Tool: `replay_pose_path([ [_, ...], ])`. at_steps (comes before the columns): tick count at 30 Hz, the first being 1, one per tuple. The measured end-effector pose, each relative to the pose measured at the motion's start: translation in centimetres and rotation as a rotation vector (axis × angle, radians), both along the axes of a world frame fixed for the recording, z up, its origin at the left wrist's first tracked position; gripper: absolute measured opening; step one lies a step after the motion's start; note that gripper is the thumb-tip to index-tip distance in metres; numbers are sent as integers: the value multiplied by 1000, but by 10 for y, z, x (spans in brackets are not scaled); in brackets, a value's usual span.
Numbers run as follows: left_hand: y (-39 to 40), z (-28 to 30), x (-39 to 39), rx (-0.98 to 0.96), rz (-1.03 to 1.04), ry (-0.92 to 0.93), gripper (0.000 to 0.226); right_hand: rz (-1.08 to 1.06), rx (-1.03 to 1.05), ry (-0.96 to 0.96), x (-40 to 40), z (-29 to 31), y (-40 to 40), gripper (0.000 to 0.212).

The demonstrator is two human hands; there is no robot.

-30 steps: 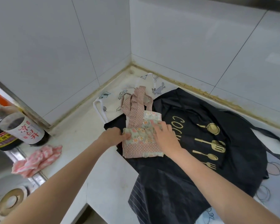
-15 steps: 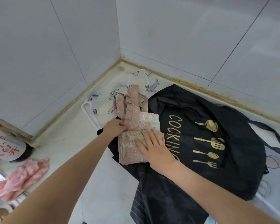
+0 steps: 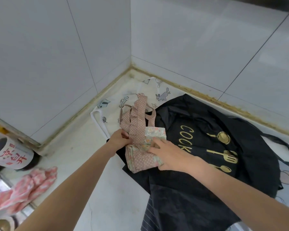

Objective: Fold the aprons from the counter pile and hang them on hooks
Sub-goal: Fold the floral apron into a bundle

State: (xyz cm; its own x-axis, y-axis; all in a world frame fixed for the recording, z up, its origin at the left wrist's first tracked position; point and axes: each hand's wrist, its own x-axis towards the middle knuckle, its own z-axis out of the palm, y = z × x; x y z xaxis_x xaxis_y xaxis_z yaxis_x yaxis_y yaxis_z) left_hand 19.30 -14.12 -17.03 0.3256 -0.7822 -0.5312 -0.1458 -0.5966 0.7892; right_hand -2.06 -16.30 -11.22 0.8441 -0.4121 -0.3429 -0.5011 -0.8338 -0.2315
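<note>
Pink polka-dot apron (image 3: 140, 154): folded into a small thick bundle with a floral panel showing; lies at frame centre on the left edge of the black apron; ruffled bib and straps trail toward 12 o'clock.
Left hand (image 3: 118, 139): at 9 o'clock of the bundle; fingers curled, pinching the bundle's left edge where the ruffled strap meets it.
Right hand (image 3: 168, 154): at 3 o'clock of the bundle; thumb and fingers clamped on the bundle's right side, fingers partly tucked into the fold.
Black apron (image 3: 207, 164): spread flat on the counter toward 4 o'clock; gold "COOK" lettering and gold utensil print, partly hidden by the right hand.
White printed apron (image 3: 150, 94): flat in the corner at 12 o'clock, rabbit and car motifs, partly under the other two.
Countertop (image 3: 83, 147): pale, bounded by grey wall tiles.
Pink floral cloth (image 3: 27, 189): crumpled at 8 o'clock, near the sink edge.
Bottle (image 3: 8, 154): at 9 o'clock, white label with red characters.
</note>
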Motion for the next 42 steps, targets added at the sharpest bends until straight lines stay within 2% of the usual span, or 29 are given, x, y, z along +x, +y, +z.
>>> replay_pose_path([
  [3,-7,4,1,-39,18,139,41,-53,191,-18,10,15,-20,45],
  [5,-14,9,0,-36,9,236,54,-46,239,41,20,22,-35,31],
  [6,-16,10,-1,-7,1,263,57,-50,266,80,24,26,-43,34],
  [7,-19,9,-1,20,-6,263,54,-75,306,119,27,32,-51,43],
  [9,-22,9,-1,62,-25,239,28,-151,402,202,34,40,-69,62],
  [11,-24,10,3,95,-26,358,12,-178,484,293,40,41,-83,68],
  [12,-23,12,6,107,-13,451,16,-199,521,332,42,37,-89,68],
  [14,-22,20,12,144,-38,566,40,-291,591,374,48,28,-98,67],
  [17,-21,29,20,160,-149,557,58,-361,536,354,53,14,-109,65],
  [20,-25,33,19,124,-171,409,56,-333,351,298,57,5,-111,66],
  [22,-35,36,17,82,-156,268,48,-306,213,253,56,6,-108,74],
  [23,-42,39,17,39,-175,154,50,-288,128,210,55,10,-108,78],
  [24,-50,42,18,-11,-216,-37,60,-270,53,126,54,14,-110,75],
  [26,-62,50,21,-145,-336,-505,77,-146,-140,-25,54,25,-118,56],
  [27,-66,54,20,-235,-414,-674,77,-53,-272,-12,54,26,-124,56],
  [28,-70,58,17,-296,-521,-759,75,52,-402,44,54,24,-130,61],
  [30,-76,63,6,-279,-766,-746,67,229,-590,181,57,15,-134,63],
  [32,-79,59,-6,-162,-933,-691,63,298,-658,264,62,3,-131,50],
  [34,-80,55,-15,-103,-1032,-746,64,220,-538,253,65,2,-128,33],
  [35,-80,55,-16,-101,-1055,-770,65,101,-396,208,67,6,-130,25],
  [37,-80,59,-19,-101,-1090,-729,66,-194,22,157,67,18,-133,19],
  [39,-79,65,-22,-93,-1121,-726,65,-390,321,57,64,26,-136,29],
  [40,-78,68,-26,-109,-1135,-802,64,-484,439,25,61,35,-137,36],
  [42,-71,70,-33,-174,-1134,-1011,61,-693,673,5,56,51,-139,34],
])
